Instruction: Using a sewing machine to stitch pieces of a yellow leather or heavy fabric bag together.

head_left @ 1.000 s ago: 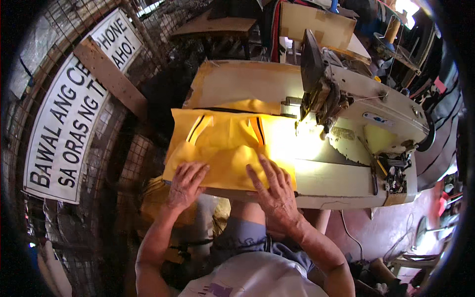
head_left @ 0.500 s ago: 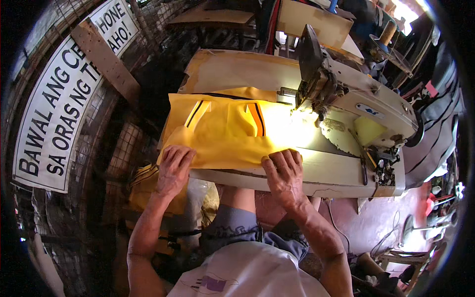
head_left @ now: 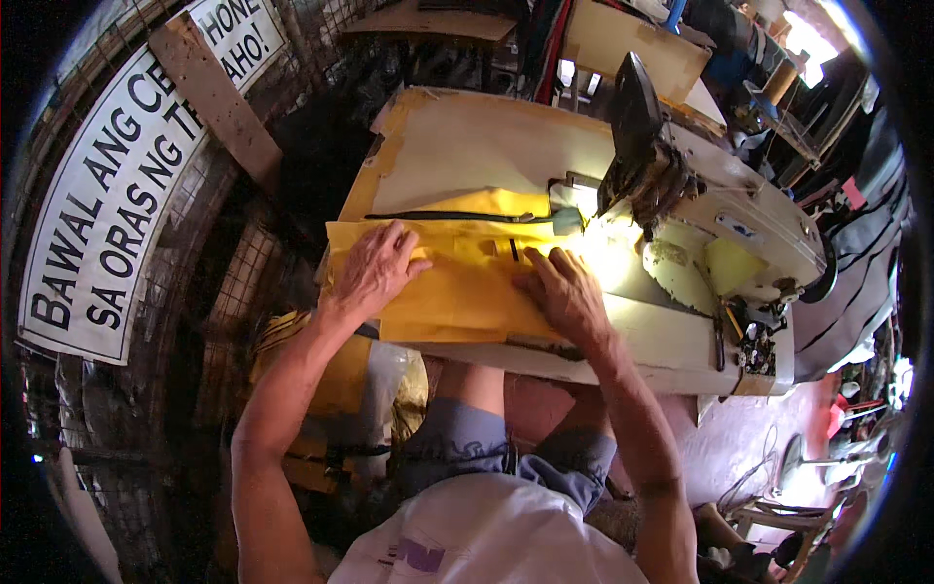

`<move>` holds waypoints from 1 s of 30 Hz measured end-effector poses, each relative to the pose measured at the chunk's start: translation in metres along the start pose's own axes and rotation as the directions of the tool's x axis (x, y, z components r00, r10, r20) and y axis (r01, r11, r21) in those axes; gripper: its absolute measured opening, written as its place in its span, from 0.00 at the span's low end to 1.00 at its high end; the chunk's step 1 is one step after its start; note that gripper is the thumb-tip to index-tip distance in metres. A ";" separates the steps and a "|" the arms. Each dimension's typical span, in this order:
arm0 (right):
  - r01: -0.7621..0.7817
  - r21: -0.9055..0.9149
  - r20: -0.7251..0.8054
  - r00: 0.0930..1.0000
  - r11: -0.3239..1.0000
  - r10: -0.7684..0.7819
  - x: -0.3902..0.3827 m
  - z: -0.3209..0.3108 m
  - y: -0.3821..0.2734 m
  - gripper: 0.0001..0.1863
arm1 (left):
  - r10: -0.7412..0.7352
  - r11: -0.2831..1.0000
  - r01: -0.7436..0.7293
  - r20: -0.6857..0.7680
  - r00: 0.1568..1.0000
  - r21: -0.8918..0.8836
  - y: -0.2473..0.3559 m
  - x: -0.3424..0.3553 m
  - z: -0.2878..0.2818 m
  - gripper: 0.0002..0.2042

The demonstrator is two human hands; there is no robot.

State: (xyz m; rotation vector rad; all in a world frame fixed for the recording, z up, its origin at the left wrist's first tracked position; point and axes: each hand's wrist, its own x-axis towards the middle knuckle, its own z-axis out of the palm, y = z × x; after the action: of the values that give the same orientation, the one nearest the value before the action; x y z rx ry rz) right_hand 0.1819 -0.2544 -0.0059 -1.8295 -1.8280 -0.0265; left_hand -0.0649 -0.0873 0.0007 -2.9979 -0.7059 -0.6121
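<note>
A yellow fabric piece [head_left: 448,307] lies on the sewing table in front of me, its near part folded over toward the far side. A black strip [head_left: 457,215] runs along its far edge. My left hand [head_left: 375,268] rests flat on the left part of the fabric, fingers stretched and thumb apart. On the right part lies my right hand [head_left: 566,292], fingers stretched forward over the cloth near a short dark stripe. Its thumb is mostly hidden. The sewing machine [head_left: 759,219] stands right of the fabric, its needle area brightly lit.
The pale sewing table [head_left: 486,131] extends beyond the cloth. Small tools [head_left: 720,346] lie at its right end. More yellow fabric [head_left: 336,375] hangs below the table's left side. A wooden board [head_left: 214,102] and a white sign [head_left: 78,263] are at the left.
Both hands have moved from the near edge away from me, folding the yellow fabric over and covering most of its striped details. The fingers, bent at the edge before, now lie on top.
</note>
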 end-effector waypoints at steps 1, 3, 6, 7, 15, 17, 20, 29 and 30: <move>0.022 -0.045 -0.057 0.998 0.999 -0.025 -0.002 0.002 0.000 0.25 | -0.004 1.000 0.004 -0.029 1.000 0.006 -0.006 -0.001 0.009 0.18; 0.034 -0.226 -0.209 0.975 0.974 -0.082 -0.014 -0.004 -0.006 0.22 | -0.005 1.000 0.005 -0.030 1.000 -0.005 -0.010 -0.008 0.022 0.18; -0.025 -0.194 -0.318 0.947 0.981 -0.039 -0.031 -0.006 -0.036 0.23 | -0.149 0.987 0.149 0.004 0.989 -0.065 -0.009 -0.013 0.021 0.18; 0.039 -0.158 -0.268 0.960 0.987 -0.081 -0.036 -0.002 -0.047 0.25 | -0.137 0.988 0.137 0.012 0.991 -0.066 -0.006 -0.011 0.018 0.18; 0.151 -0.037 0.009 0.989 0.988 -0.151 -0.040 0.042 -0.046 0.29 | 0.163 0.984 -0.155 -0.095 0.982 0.082 0.013 0.011 -0.001 0.33; 0.172 -0.053 0.024 0.985 0.984 -0.171 -0.041 0.042 -0.043 0.31 | -0.069 0.998 0.070 0.141 0.988 -0.003 0.016 0.010 0.000 0.33; 0.174 0.004 0.001 0.985 0.985 -0.174 -0.043 0.039 -0.046 0.30 | -0.025 1.000 0.024 0.201 0.979 0.005 0.021 -0.004 -0.004 0.38; 0.013 -0.156 -0.174 0.984 0.988 -0.040 -0.051 0.045 -0.062 0.31 | -0.054 0.980 0.021 0.162 0.985 0.199 0.048 -0.059 -0.002 0.46; -0.038 -0.038 -0.280 0.960 0.999 0.026 -0.059 0.044 -0.070 0.28 | -0.108 0.985 0.095 0.084 0.991 0.141 0.050 -0.062 0.002 0.39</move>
State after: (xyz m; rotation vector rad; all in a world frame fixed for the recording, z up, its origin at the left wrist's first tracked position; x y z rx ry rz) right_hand 0.0969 -0.2970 -0.0409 -1.7815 -1.6113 -0.3006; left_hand -0.0939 -0.1591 -0.0201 -2.8929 -0.8726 -0.4117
